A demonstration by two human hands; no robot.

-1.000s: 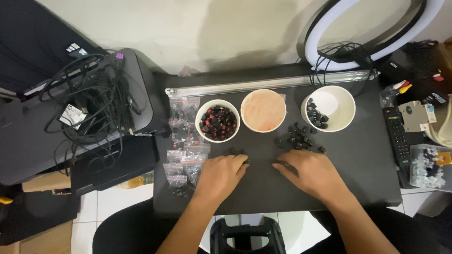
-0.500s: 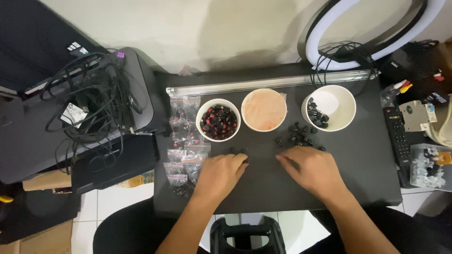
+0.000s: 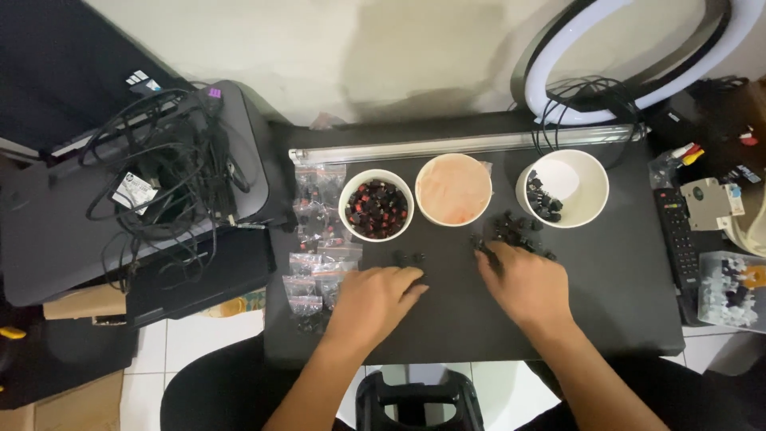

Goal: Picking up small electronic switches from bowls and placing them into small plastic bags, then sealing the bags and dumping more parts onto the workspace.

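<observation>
Three white bowls stand in a row on a black table (image 3: 622,303). The left bowl (image 3: 376,204) is full of dark red and black small parts, the middle bowl (image 3: 453,189) looks pinkish inside, and the right bowl (image 3: 563,187) holds a few black parts. A loose pile of small black parts (image 3: 517,230) lies in front of the right bowl. My right hand (image 3: 523,281) rests palm down with its fingertips at that pile. My left hand (image 3: 375,300) lies flat near two or three black parts (image 3: 408,258). Whether either hand pinches a part is hidden.
Small clear zip bags (image 3: 317,257) lie left of the hands. A long tube lamp (image 3: 463,145) lies behind the bowls. A ring light (image 3: 638,88), a remote (image 3: 678,239), a clear box of white parts (image 3: 732,291) and a printer with tangled cables (image 3: 159,191) surround the table.
My right hand has moved slightly up toward the pile of black parts. My left hand stays almost in place.
</observation>
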